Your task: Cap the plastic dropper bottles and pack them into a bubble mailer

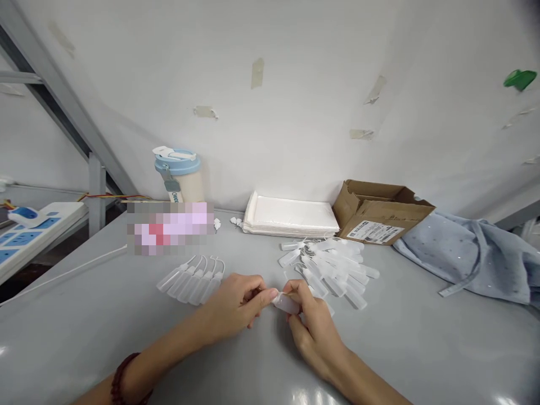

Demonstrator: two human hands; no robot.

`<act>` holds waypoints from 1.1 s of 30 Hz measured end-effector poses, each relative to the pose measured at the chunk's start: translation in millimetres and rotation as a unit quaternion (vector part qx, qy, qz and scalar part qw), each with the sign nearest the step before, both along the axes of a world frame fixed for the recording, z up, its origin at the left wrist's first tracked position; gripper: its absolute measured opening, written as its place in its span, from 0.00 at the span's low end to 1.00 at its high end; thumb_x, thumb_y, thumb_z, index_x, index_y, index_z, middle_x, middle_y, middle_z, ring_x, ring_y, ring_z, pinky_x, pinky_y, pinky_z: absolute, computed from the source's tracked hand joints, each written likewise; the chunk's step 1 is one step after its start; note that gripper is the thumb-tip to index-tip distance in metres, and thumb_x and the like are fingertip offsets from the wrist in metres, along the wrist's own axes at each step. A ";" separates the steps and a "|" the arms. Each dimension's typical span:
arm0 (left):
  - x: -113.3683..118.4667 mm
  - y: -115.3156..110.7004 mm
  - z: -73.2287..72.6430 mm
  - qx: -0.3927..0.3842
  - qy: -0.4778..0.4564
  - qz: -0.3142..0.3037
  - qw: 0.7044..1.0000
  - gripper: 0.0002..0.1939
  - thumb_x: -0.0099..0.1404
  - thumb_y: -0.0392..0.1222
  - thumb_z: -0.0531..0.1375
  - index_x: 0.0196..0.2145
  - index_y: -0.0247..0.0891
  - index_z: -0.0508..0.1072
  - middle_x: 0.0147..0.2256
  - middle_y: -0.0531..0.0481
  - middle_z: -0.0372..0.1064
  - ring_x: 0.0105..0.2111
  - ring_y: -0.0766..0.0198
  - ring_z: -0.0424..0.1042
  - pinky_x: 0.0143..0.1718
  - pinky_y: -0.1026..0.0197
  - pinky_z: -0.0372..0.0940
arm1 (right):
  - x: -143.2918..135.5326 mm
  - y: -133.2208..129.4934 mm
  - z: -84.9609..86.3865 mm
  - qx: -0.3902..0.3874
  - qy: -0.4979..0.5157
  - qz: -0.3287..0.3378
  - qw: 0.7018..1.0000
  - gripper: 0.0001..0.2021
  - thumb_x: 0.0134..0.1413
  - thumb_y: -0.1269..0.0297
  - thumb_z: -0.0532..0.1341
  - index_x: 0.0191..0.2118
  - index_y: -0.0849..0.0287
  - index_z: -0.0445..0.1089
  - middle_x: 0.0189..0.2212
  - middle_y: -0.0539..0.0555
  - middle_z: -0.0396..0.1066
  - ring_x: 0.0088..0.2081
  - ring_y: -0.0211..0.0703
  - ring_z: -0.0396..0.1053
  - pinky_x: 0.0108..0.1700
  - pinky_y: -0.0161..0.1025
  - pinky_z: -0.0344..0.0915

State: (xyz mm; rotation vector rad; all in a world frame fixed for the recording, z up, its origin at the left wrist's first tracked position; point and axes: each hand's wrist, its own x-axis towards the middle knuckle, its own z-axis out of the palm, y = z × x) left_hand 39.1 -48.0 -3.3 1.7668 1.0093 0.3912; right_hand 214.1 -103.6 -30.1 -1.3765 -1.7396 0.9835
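Note:
Between my hands, just above the grey table (261, 360), is a small translucent plastic bottle (287, 304). My left hand (242, 301) pinches its capped end between thumb and fingers. The fingers of my right hand (310, 320) close around the other end of the same bottle. Left of my left hand, several similar bottles (192, 284) lie side by side in a row, with thin curved tubes at their caps. Behind my right hand a loose pile of such bottles (333, 264) lies in mixed directions. My fingers partly hide the held bottle's cap.
Along the wall stand a blue-lidded cup (179, 169), a stack of white sheets or pouches (295, 214) and an open cardboard box (379, 216). Blue-grey cloth (472, 259) lies at the right. A white power strip (37, 233) and its cable are at the left.

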 end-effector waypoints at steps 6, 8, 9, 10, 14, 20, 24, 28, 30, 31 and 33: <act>-3.7 -3.2 -0.3 0.148 0.019 -0.089 0.985 0.08 0.66 0.40 0.51 0.34 0.36 0.68 0.26 0.53 0.66 0.25 0.67 0.66 0.29 0.66 0.61 | 4.8 3.8 1.2 -0.007 -0.029 0.004 1.000 0.15 0.42 0.82 0.46 0.35 0.55 0.52 0.20 0.43 0.56 0.20 0.35 0.52 0.23 0.32 0.47; -4.0 -4.1 -4.4 0.222 0.035 -0.107 0.968 0.09 0.67 0.37 0.49 0.38 0.35 0.69 0.31 0.49 0.68 0.30 0.64 0.67 0.34 0.63 0.61 | 5.2 5.8 1.2 -0.015 -0.030 0.003 0.999 0.16 0.41 0.83 0.45 0.34 0.55 0.52 0.20 0.43 0.58 0.21 0.35 0.53 0.23 0.31 0.49; -4.0 -4.3 -6.7 0.245 0.039 -0.115 0.962 0.10 0.67 0.36 0.48 0.39 0.34 0.69 0.33 0.47 0.68 0.32 0.63 0.67 0.35 0.62 0.61 | 5.2 6.6 1.1 -0.019 -0.030 0.002 0.999 0.16 0.40 0.83 0.45 0.34 0.55 0.53 0.21 0.43 0.60 0.21 0.36 0.54 0.24 0.31 0.50; -3.7 -4.2 -8.7 0.256 0.038 -0.121 0.958 0.11 0.68 0.35 0.47 0.40 0.34 0.68 0.35 0.45 0.68 0.33 0.62 0.67 0.36 0.61 0.61 | 5.2 7.3 1.0 -0.023 -0.030 0.001 0.999 0.17 0.40 0.83 0.45 0.34 0.55 0.53 0.22 0.44 0.62 0.21 0.36 0.55 0.24 0.31 0.51; -2.4 -2.9 -8.6 0.212 0.007 -0.101 0.972 0.10 0.67 0.38 0.50 0.39 0.34 0.69 0.34 0.46 0.69 0.32 0.63 0.68 0.35 0.64 0.63 | 4.7 7.7 3.6 -0.024 -0.036 -0.001 0.999 0.16 0.41 0.83 0.44 0.33 0.55 0.53 0.22 0.45 0.64 0.21 0.36 0.56 0.24 0.31 0.52; -0.2 -4.2 1.4 -0.009 -0.003 -0.076 0.997 0.18 0.67 0.47 0.49 0.26 0.34 0.69 0.19 0.54 0.66 0.20 0.69 0.67 0.23 0.69 0.60 | 7.4 4.0 9.2 -0.007 -0.065 0.019 0.998 0.11 0.48 0.78 0.46 0.35 0.55 0.54 0.21 0.45 0.61 0.21 0.38 0.53 0.25 0.33 0.50; 0.7 -2.9 0.8 -0.118 -0.029 -0.067 0.990 0.18 0.66 0.49 0.50 0.25 0.35 0.65 0.19 0.55 0.64 0.16 0.70 0.62 0.18 0.69 0.58 | 7.9 1.7 12.5 0.021 -0.096 0.044 0.994 0.09 0.50 0.76 0.47 0.36 0.56 0.54 0.27 0.49 0.65 0.25 0.40 0.59 0.28 0.35 0.53; -0.8 -1.9 2.0 -0.086 -0.021 -0.063 0.994 0.18 0.66 0.47 0.50 0.22 0.35 0.65 0.17 0.56 0.62 0.16 0.71 0.60 0.19 0.69 0.57 | 4.1 -1.6 18.2 0.026 -0.135 0.093 0.986 0.13 0.48 0.74 0.47 0.42 0.58 0.55 0.21 0.45 0.61 0.21 0.40 0.56 0.26 0.35 0.50; -2.1 -3.9 2.6 -0.031 0.003 -0.084 0.996 0.18 0.66 0.45 0.50 0.21 0.36 0.64 0.16 0.56 0.61 0.17 0.70 0.60 0.21 0.69 0.57 | 2.6 -2.0 20.2 -0.002 -0.142 0.101 0.985 0.16 0.46 0.74 0.48 0.44 0.59 0.55 0.15 0.41 0.52 0.17 0.39 0.50 0.24 0.35 0.46; -2.7 -5.3 2.2 0.013 0.014 -0.096 0.995 0.18 0.67 0.44 0.50 0.21 0.36 0.64 0.17 0.56 0.61 0.18 0.70 0.61 0.23 0.68 0.58 | 2.4 -1.6 20.7 -0.016 -0.138 0.101 0.985 0.16 0.45 0.74 0.48 0.44 0.59 0.55 0.15 0.40 0.49 0.17 0.38 0.48 0.23 0.35 0.45; -3.6 -8.4 0.1 0.124 0.029 -0.117 0.985 0.14 0.66 0.40 0.51 0.24 0.36 0.67 0.21 0.54 0.65 0.23 0.67 0.64 0.30 0.66 0.60 | 3.1 0.3 20.7 -0.037 -0.119 0.101 0.987 0.16 0.44 0.75 0.48 0.43 0.58 0.56 0.15 0.40 0.48 0.17 0.38 0.49 0.23 0.34 0.46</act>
